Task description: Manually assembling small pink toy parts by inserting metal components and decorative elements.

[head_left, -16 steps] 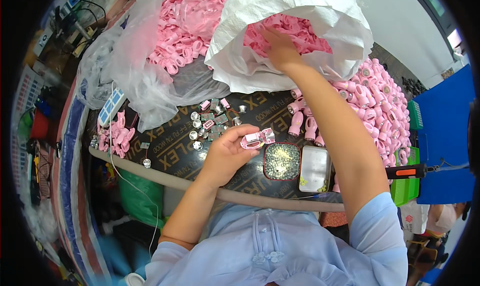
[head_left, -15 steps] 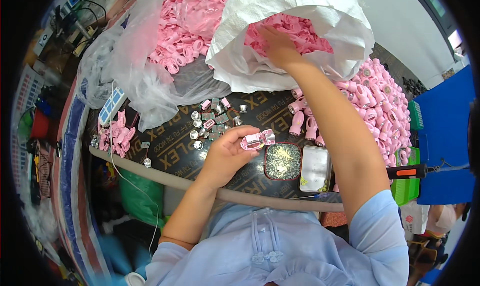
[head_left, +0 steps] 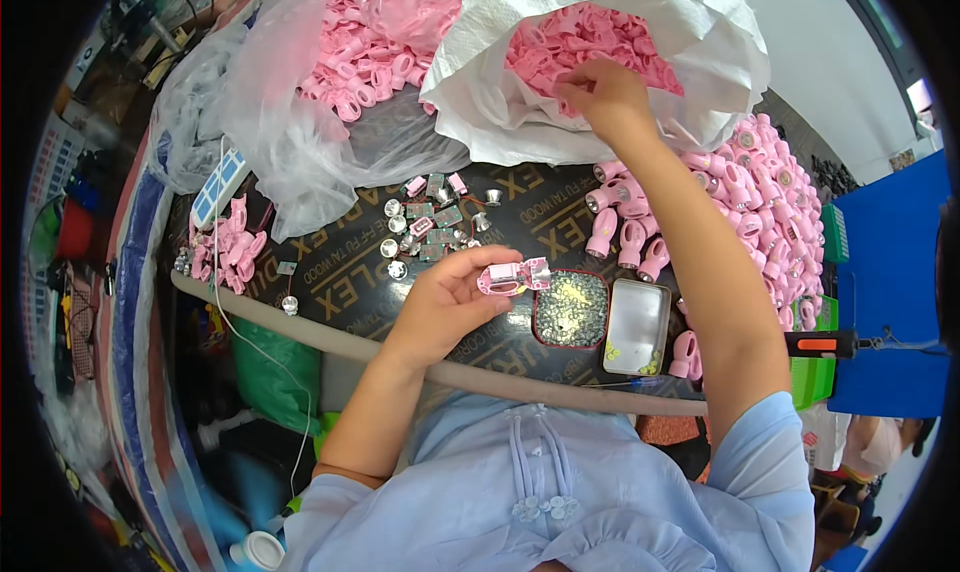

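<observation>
My left hand [head_left: 440, 307] is closed on a pink flashlight half-shell [head_left: 500, 279] with a silver reflector at its right end, held over the middle of the table. At the mouth of the white sack [head_left: 475, 97], my right hand [head_left: 612, 102] has its fingers pinched together. Whatever lies between those fingertips is hidden against the pink plastic shell pieces [head_left: 590, 42] inside the sack. Just right of the held shell are a red-rimmed tin of small dark parts [head_left: 575, 317] and a silver tin [head_left: 637, 327] with a few yellow-green bits.
Small circuit boards and reflectors [head_left: 430, 222] lie beyond my left hand. Assembled pink flashlights [head_left: 760, 202] are heaped at the right. A clear plastic bag of pink pieces [head_left: 370, 52] stands back left. A screwdriver-like tool with an orange mark [head_left: 815, 344] hangs at the right.
My right hand has drawn back from deep among the pink pieces to the sack's mouth, its fingers now pinched. The left hand keeps its hold on the half-shell. The whole view has shifted slightly.
</observation>
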Demonstrator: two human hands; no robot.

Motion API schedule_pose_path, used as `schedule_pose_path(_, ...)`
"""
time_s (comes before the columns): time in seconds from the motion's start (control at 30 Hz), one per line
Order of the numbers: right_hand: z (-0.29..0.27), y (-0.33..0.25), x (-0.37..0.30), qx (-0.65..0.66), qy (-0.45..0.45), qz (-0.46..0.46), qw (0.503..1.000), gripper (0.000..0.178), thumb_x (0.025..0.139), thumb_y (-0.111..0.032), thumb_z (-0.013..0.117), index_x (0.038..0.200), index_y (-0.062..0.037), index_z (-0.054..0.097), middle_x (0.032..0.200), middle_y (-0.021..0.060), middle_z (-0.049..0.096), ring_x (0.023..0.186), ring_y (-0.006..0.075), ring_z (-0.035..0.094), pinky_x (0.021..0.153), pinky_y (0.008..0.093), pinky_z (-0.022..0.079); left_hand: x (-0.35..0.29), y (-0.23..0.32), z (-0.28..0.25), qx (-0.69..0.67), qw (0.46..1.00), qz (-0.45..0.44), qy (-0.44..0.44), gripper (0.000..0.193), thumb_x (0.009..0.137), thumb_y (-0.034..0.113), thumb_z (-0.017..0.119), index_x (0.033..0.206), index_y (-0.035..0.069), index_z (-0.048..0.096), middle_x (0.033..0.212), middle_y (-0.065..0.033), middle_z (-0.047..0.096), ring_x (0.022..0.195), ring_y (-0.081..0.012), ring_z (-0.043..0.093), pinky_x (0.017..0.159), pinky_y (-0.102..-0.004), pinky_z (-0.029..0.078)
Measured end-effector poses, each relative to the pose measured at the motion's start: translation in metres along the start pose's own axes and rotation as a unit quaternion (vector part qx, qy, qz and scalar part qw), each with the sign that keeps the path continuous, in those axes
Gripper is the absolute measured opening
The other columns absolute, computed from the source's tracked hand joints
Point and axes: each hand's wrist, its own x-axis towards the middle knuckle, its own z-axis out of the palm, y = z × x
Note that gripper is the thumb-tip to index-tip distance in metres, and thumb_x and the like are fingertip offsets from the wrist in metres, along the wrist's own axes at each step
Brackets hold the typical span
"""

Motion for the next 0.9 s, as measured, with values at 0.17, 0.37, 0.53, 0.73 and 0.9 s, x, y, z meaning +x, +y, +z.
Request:
schedule_pose_path(0.17,0.003,-0.003,-0.049,0.474,0.016,0.108,0.874,0.035,0.086,-0.011,0.070,0.117,0.0021,0.061,0.089,0.0115,0.069,0.074,0.0171,0.069,0.063,0.0273,0.053,-0.003,0.001,0.002,-0.006,1.000,-0.012,-0.004,0.048,0.081,-0.015,0.070,0.126,-0.003,0.059,0.131,-0.0140,0.059,0.117,-0.0194,0.062,0.100,-0.0319,0.052)
schedule_pose_path(0.37,0.046,0.002,-0.126,0.459,-0.263,0.061,0.846,0.033,0.075,0.003,0.072,0.108,-0.0003,0.071,0.099,0.0055,0.073,0.092,0.0162,0.068,0.083,0.0302,0.053,-0.006,0.001,-0.007,0.010,0.999,-0.010,-0.041,0.049,0.079,-0.016,0.071,0.123,-0.001,0.060,0.132,-0.0142,0.059,0.118,-0.0198,0.061,0.101,-0.0327,0.051)
schedule_pose_path(0.53,0.039,-0.005,-0.132,0.150,-0.097,-0.220,0.959,0.043,0.066,0.008,0.070,0.106,-0.0039,0.073,0.112,0.0129,0.071,0.108,0.0329,0.062,0.096,0.0425,0.050,-0.010,0.008,-0.016,0.056,0.998,0.024,-0.030,0.049,0.082,-0.016,0.068,0.128,-0.003,0.058,0.133,-0.0115,0.059,0.121,-0.0170,0.059,0.103,-0.0302,0.049)
schedule_pose_path(0.73,0.036,-0.005,-0.134,0.151,-0.211,-0.217,0.941,0.032,0.074,-0.001,0.078,0.106,-0.0026,0.073,0.113,0.0137,0.070,0.108,0.0329,0.062,0.095,0.0408,0.050,-0.012,0.004,-0.022,0.008,1.000,0.015,0.012,0.052,0.082,-0.017,0.068,0.130,-0.003,0.056,0.133,-0.0126,0.059,0.117,-0.0169,0.062,0.102,-0.0305,0.051)
schedule_pose_path(0.9,0.030,-0.009,-0.142,0.155,-0.135,-0.132,0.970,0.036,0.078,0.003,0.076,0.113,-0.0002,0.067,0.107,0.0123,0.070,0.102,0.0285,0.066,0.093,0.0381,0.052,-0.011,0.005,-0.014,0.025,0.999,0.028,0.026,0.049,0.083,-0.015,0.068,0.130,-0.003,0.056,0.129,-0.0115,0.061,0.114,-0.0155,0.062,0.099,-0.0290,0.052)
